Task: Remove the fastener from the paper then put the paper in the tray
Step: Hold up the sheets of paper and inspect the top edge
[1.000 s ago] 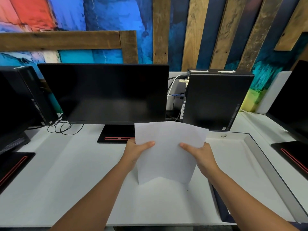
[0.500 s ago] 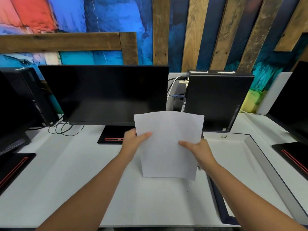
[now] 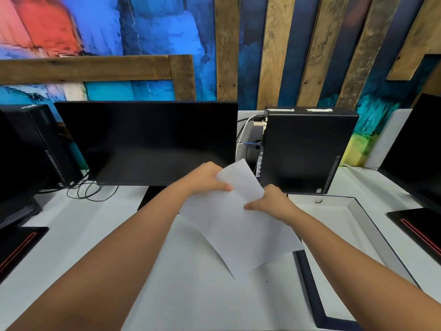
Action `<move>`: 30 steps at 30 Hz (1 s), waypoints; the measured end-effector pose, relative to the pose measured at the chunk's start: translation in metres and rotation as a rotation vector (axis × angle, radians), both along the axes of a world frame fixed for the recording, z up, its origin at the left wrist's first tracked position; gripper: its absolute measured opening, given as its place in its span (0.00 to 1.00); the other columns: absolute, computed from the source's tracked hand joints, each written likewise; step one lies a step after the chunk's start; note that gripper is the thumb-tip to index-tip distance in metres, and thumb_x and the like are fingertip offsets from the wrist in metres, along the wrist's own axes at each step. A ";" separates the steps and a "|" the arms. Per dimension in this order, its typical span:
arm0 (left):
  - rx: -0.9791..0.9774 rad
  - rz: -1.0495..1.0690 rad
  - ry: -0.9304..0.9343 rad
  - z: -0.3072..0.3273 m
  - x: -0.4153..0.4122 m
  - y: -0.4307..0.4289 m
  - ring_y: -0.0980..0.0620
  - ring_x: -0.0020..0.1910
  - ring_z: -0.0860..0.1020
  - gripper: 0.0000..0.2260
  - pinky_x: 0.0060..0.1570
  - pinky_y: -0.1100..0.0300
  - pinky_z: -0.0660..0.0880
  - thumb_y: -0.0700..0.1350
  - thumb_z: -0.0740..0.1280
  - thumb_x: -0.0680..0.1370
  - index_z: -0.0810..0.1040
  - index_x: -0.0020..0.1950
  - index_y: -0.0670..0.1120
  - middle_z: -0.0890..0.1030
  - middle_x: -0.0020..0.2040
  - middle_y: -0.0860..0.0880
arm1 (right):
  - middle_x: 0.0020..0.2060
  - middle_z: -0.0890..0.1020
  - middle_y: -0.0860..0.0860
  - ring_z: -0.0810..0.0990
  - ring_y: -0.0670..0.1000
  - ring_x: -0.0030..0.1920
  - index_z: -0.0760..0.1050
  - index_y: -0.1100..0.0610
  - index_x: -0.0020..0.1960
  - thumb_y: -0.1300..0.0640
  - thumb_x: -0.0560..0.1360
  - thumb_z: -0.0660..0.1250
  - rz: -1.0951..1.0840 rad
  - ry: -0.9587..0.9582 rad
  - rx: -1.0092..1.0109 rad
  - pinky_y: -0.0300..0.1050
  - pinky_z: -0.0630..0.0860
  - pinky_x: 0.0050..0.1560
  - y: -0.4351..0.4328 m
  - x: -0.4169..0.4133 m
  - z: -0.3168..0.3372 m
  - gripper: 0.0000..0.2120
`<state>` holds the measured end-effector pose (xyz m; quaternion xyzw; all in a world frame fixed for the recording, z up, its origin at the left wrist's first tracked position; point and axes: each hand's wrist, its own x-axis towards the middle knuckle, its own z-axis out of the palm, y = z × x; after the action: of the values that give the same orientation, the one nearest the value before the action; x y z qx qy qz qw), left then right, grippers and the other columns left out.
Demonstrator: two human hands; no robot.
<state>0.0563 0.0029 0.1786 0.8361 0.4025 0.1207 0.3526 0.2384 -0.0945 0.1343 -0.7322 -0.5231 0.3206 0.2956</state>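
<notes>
The white paper (image 3: 238, 225) is held above the desk, turned diagonally so one corner points away from me and another points down toward me. My left hand (image 3: 205, 179) grips its far left edge near the top corner. My right hand (image 3: 269, 201) grips the right edge close by. No fastener shows on the sheets; the hands cover the top corner. The tray (image 3: 372, 237), a shallow white box with a dark rim, lies on the desk to the right, its left rim partly under the paper.
A black monitor (image 3: 148, 142) stands straight ahead with a desktop tower (image 3: 307, 149) to its right. Another tower (image 3: 45, 144) and cables (image 3: 90, 189) sit at the left. Further dark screens and bases occupy both desk edges.
The paper has rotated from upright to diagonal and tipped flatter. Both hands moved up to its far corner and closer together.
</notes>
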 end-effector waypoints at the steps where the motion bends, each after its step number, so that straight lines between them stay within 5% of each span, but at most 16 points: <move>1: -0.013 0.027 -0.024 -0.004 0.000 0.000 0.49 0.43 0.83 0.07 0.45 0.55 0.78 0.48 0.73 0.72 0.83 0.44 0.45 0.85 0.44 0.46 | 0.38 0.82 0.52 0.81 0.52 0.37 0.78 0.56 0.40 0.54 0.66 0.75 0.005 -0.010 0.000 0.41 0.76 0.36 0.000 0.003 -0.001 0.08; 7: -0.235 0.241 -0.403 -0.036 -0.035 -0.005 0.46 0.41 0.85 0.05 0.43 0.53 0.81 0.43 0.74 0.73 0.84 0.45 0.43 0.86 0.42 0.44 | 0.40 0.84 0.55 0.82 0.52 0.41 0.82 0.59 0.40 0.53 0.63 0.77 0.016 -0.048 -0.101 0.46 0.77 0.43 -0.020 0.058 -0.024 0.11; 9: -0.297 0.300 -0.505 -0.055 -0.050 -0.007 0.44 0.44 0.84 0.06 0.46 0.50 0.81 0.42 0.73 0.73 0.84 0.48 0.41 0.86 0.45 0.42 | 0.37 0.84 0.55 0.82 0.52 0.37 0.81 0.62 0.38 0.57 0.64 0.77 -0.034 0.105 -0.083 0.44 0.78 0.40 -0.034 0.075 -0.033 0.09; 13: -0.440 0.417 -0.649 -0.092 -0.068 -0.017 0.42 0.47 0.84 0.08 0.51 0.48 0.79 0.40 0.72 0.73 0.83 0.52 0.41 0.85 0.48 0.42 | 0.49 0.85 0.59 0.84 0.57 0.48 0.81 0.66 0.50 0.63 0.68 0.73 -0.146 0.583 0.052 0.50 0.79 0.53 -0.051 0.083 -0.054 0.11; 16: -0.505 0.435 -0.710 -0.108 -0.070 -0.027 0.41 0.50 0.83 0.10 0.51 0.49 0.79 0.39 0.71 0.73 0.82 0.55 0.41 0.84 0.51 0.40 | 0.49 0.84 0.59 0.84 0.59 0.49 0.80 0.64 0.51 0.65 0.68 0.72 -0.217 0.735 0.156 0.53 0.79 0.53 -0.054 0.065 -0.064 0.12; 23: -0.520 0.512 -0.723 -0.119 -0.070 -0.032 0.42 0.45 0.84 0.07 0.50 0.50 0.80 0.35 0.72 0.71 0.84 0.48 0.42 0.85 0.48 0.41 | 0.46 0.85 0.59 0.84 0.59 0.46 0.82 0.64 0.48 0.64 0.67 0.73 -0.260 0.748 0.289 0.49 0.79 0.49 -0.056 0.047 -0.073 0.10; 27: -0.532 0.575 -0.691 -0.129 -0.065 -0.039 0.45 0.39 0.83 0.07 0.41 0.57 0.81 0.32 0.73 0.69 0.83 0.45 0.40 0.86 0.40 0.45 | 0.46 0.85 0.59 0.83 0.61 0.47 0.82 0.63 0.47 0.60 0.63 0.78 -0.272 0.684 0.254 0.56 0.78 0.52 -0.057 0.039 -0.083 0.15; 30: -0.530 0.616 -0.696 -0.136 -0.063 -0.045 0.43 0.41 0.83 0.07 0.44 0.55 0.80 0.33 0.74 0.68 0.83 0.43 0.41 0.86 0.38 0.47 | 0.46 0.85 0.58 0.83 0.61 0.48 0.82 0.62 0.47 0.57 0.61 0.78 -0.280 0.683 0.229 0.59 0.78 0.52 -0.058 0.034 -0.088 0.17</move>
<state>-0.0066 -0.0418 0.0426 0.4721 0.5053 0.3827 0.6127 0.2720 -0.1522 0.0466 -0.6099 -0.3217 0.4422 0.5736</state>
